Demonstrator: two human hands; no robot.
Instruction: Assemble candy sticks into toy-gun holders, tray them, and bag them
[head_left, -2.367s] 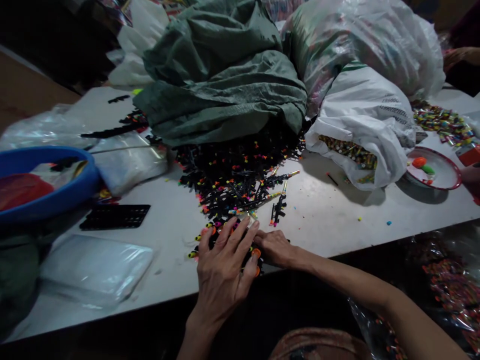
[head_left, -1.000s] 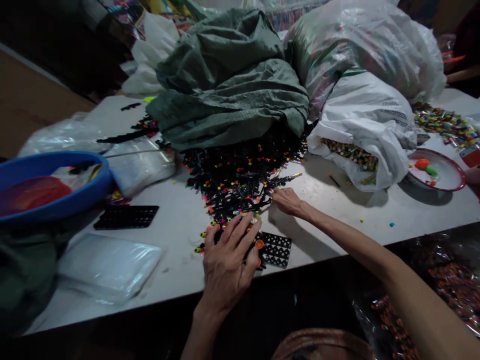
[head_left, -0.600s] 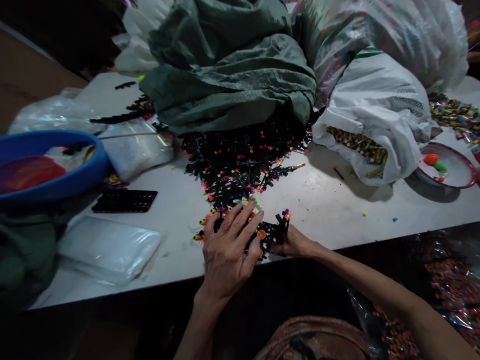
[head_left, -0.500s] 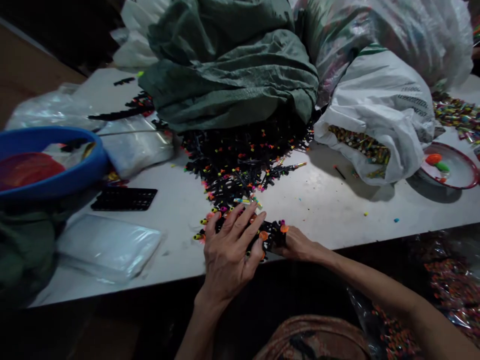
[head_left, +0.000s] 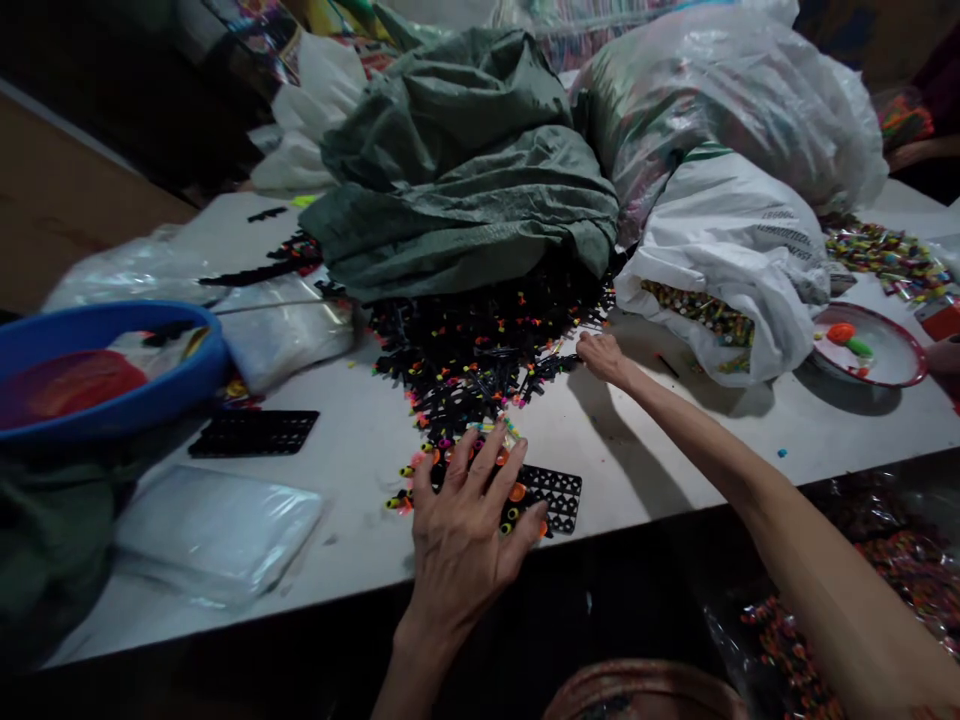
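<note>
My left hand [head_left: 465, 530] lies flat with fingers spread over small black pieces with coloured tips, at the table's front edge. Partly under it is a black plate with rows of holes [head_left: 561, 498], whose right end shows bare. Small orange and yellow parts sit around the fingers. Farther off, my right hand [head_left: 602, 357] is closed at the right border of a heap of small black plastic pieces [head_left: 465, 345] with bright tips. Whatever its fingers hold is hidden. A dark green sack [head_left: 480, 210] covers the back of the heap.
Leftward are a blue basin [head_left: 214, 350], another black plate with holes [head_left: 255, 433] and clear plastic bags [head_left: 217, 530]. Rightward stand a white sack [head_left: 750, 240] of small colourful pieces and a red-rimmed bowl [head_left: 892, 385]. Another person's hand [head_left: 943, 355] shows at the far right.
My right hand has moved from the right end of the plate under my left hand, away to the heap's right border, uncovering that end. My left hand stays on the pieces. The view has tilted up.
</note>
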